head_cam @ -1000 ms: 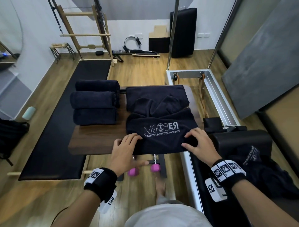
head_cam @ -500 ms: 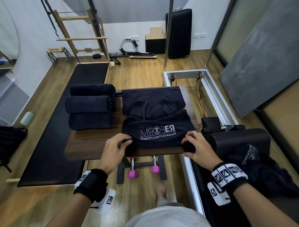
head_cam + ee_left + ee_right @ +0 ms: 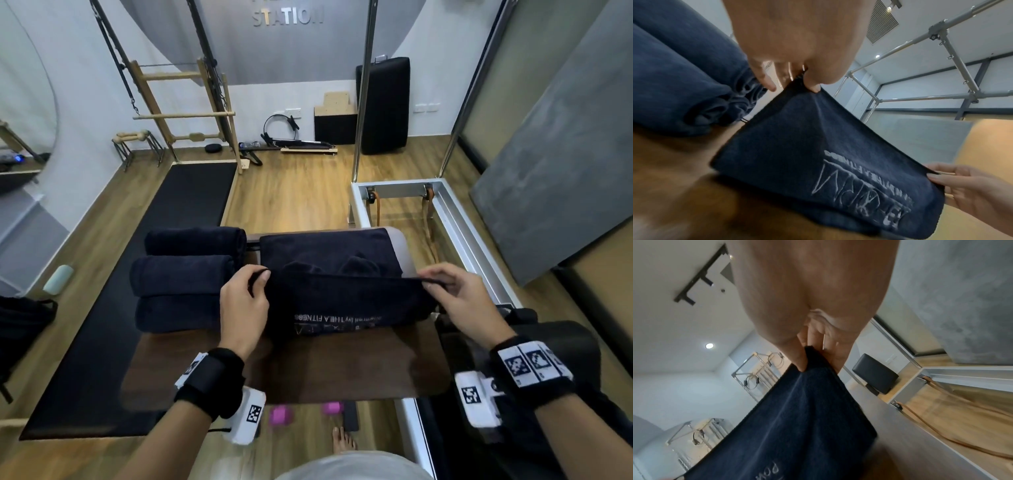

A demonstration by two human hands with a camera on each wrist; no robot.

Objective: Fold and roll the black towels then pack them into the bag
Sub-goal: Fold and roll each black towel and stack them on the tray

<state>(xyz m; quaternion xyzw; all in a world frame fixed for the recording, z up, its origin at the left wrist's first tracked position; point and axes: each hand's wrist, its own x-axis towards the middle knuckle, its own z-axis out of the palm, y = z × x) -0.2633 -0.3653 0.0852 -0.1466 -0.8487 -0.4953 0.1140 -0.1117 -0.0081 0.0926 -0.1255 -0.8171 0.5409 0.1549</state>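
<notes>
A: Towel (image 3: 346,301) first: where is it, and who has hold of it?

B: It is lifted off the brown counter (image 3: 308,370) by its near edge, stretched between two hands. The left hand (image 3: 243,301) pinches the left corner between thumb and fingers; the right hand (image 3: 459,301) pinches the right corner the same way. The left wrist view shows that grip closely, thumb (image 3: 813,84) pressed on the dark hem, and the right wrist view shows the other corner clamped between thumb and fingers (image 3: 799,360).

A: How many towels in all?

B: Three rolled towels (image 3: 185,274) lie side by side at the left of the counter, touching one another. One more lies flat at the far end (image 3: 325,246), with the held one partly over it. So five on the counter that I can count. A dark cloth lies at the far right edge, but I cannot tell what it is.

A: Any writing?

B: White lettering on the held towel (image 3: 339,318), upside down to the wearer; "THE A FITNESS" can be made out, with a larger logo beneath it too folded to read. On the far wall, raised grey letters spell "STATION" (image 3: 287,17).

A: Anything else worth counting?

B: Two pink dumbbell ends (image 3: 281,414) on the floor under the counter, one bare foot (image 3: 342,442), and a black mat (image 3: 144,274) on the floor to the left.
</notes>
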